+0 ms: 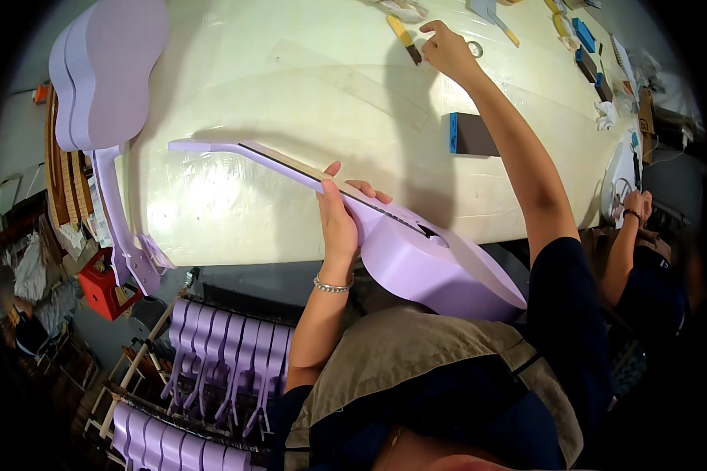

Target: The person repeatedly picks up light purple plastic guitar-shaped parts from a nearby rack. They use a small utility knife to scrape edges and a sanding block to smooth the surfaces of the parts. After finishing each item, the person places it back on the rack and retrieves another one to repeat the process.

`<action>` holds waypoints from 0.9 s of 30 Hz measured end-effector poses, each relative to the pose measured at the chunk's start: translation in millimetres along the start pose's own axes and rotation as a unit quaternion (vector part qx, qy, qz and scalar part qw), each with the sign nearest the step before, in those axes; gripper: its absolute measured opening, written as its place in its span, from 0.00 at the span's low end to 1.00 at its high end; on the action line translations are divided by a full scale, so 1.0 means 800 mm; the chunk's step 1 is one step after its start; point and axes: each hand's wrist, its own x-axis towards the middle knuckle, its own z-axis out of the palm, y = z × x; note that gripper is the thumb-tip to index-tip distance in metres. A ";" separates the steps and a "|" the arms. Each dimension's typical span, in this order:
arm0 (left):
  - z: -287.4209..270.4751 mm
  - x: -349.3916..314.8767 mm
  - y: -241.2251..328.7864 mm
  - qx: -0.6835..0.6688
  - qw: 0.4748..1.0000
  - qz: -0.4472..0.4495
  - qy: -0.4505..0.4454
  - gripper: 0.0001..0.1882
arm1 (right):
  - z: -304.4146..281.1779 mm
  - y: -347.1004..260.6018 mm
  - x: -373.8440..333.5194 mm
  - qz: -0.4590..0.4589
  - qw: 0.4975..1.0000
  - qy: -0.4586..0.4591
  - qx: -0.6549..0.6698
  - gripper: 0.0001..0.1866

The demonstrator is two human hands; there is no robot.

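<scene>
Lilac ukulele (440,271): left hand (339,224) clasps its neck (279,164); toward one o'clock, right hand (446,52), fingers parted, likely seeks yellow-handled tool (403,38); next calls for a pinch.

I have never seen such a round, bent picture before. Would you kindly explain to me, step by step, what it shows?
There is no machine here: you see a person's two bare hands. The picture comes from a wide fisheye camera worn on the head and looking down, so straight edges curve near the rim.

The left hand holds a lilac, guitar-shaped instrument by its neck. The right hand is stretched over the pale, glossy table, close to a yellow-handled tool with a dark end; whether they touch is hard to tell.

A rectangular brown block with a blue side also lies on the table. More lilac instruments are stacked at its left edge.
</scene>
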 end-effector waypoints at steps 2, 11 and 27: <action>-0.001 0.000 0.000 0.003 1.000 0.003 0.017 0.36 | 0.002 -0.016 -0.002 -0.008 0.991 -0.045 0.126 0.17; -0.004 0.012 0.013 -0.054 0.998 -0.006 0.015 0.39 | -0.003 -0.022 0.023 -0.335 0.909 0.038 -0.245 0.12; -0.008 -0.004 0.000 -0.059 0.997 0.014 -0.047 0.40 | -0.006 -0.105 -0.169 -0.100 0.937 -0.299 0.147 0.07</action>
